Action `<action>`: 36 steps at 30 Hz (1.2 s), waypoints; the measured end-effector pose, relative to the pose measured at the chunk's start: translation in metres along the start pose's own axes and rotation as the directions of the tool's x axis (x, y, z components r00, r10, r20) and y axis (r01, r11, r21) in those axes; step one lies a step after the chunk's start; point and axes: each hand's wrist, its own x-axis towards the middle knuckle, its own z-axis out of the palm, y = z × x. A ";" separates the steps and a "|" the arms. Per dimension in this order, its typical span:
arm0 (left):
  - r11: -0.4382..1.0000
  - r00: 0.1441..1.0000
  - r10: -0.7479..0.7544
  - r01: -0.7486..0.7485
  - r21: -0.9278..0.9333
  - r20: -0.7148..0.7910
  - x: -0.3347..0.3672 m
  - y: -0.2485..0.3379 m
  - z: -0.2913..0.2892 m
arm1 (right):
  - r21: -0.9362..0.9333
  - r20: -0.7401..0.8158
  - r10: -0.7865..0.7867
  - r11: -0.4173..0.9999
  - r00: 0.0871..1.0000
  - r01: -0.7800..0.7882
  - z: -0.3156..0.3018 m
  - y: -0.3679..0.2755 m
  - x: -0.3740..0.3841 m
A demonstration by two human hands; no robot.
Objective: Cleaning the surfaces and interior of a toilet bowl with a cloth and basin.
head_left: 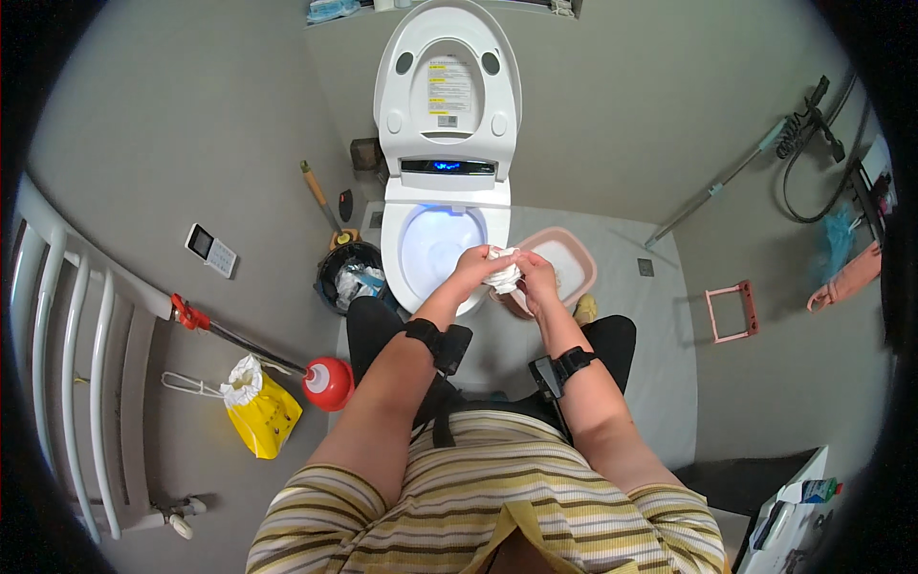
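A crumpled white cloth [504,278] is bunched between my two hands; whether it is fabric or a paper wipe I cannot tell. My left hand [471,268] is closed on its left side, and my right hand [538,274] grips its right side with bent fingers. Both hands meet above the gap between the white toilet [390,251] and a pink basin [587,251]. The toilet's lid and seat stand raised, and its bowl is lit bluish. Something whitish fills the basin's inside, partly covered by my right hand.
Left of the toilet stand a black bin [330,295] with crumpled waste and a wooden-handled tool [314,185]. A red plunger [329,384] and yellow bag [263,419] are near the left wall. On the right are a pole [717,186] and a pink wall rack [749,309].
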 end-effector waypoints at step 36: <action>0.956 0.950 -0.029 -0.064 -0.286 -0.310 -0.001 -0.005 -0.033 | 0.039 0.135 0.039 0.998 0.990 -0.045 -0.001 0.003 0.000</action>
